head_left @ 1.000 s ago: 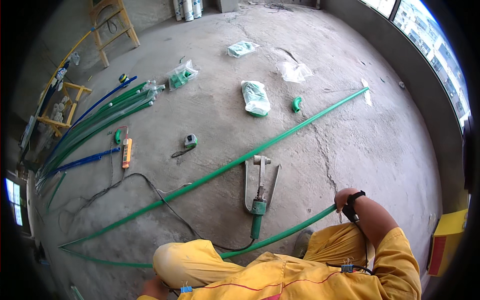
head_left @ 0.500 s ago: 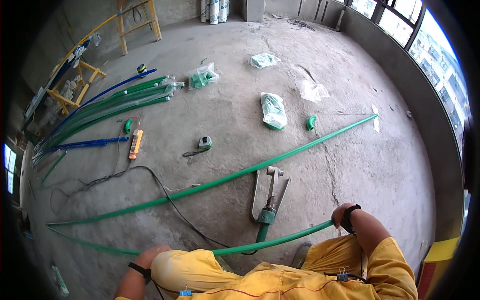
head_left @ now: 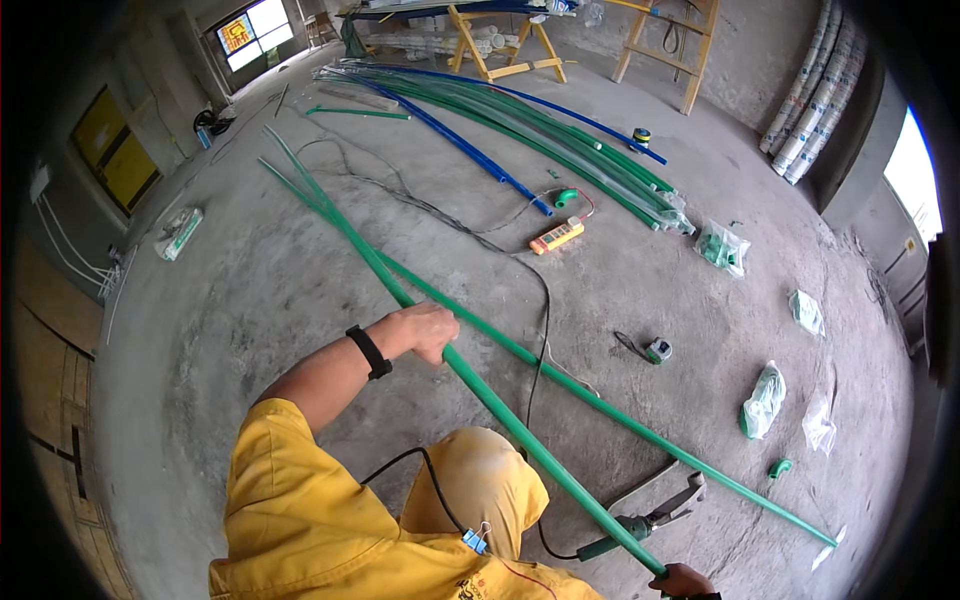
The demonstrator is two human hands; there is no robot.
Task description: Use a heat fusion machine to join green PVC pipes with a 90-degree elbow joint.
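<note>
My left hand [head_left: 430, 332] is closed around a long green plastic pipe [head_left: 520, 435], which slants across in front of me. My right hand [head_left: 685, 582], partly cut off by the lower edge, grips the same pipe near its close end. A second green pipe [head_left: 620, 418] lies on the floor beyond it, and the two cross or lie close together toward the far left. Under the held pipe, near my right hand, rests a corded tool [head_left: 655, 520] with a green handle and metal legs, perhaps a pipe welder.
On the concrete floor lie an orange power strip [head_left: 557, 236], a tape measure [head_left: 658, 350], a green elbow fitting [head_left: 780, 468] and bagged fittings [head_left: 764, 402]. Bundled green pipes [head_left: 560, 150] and blue pipes [head_left: 470, 160] lie farther off. A black cable [head_left: 546, 300] runs beneath the pipes.
My view has swung to the left. My left hand has moved forward along the view and now shows clearly on the pipe, which slants more steeply. The right hand still holds its close end.
</note>
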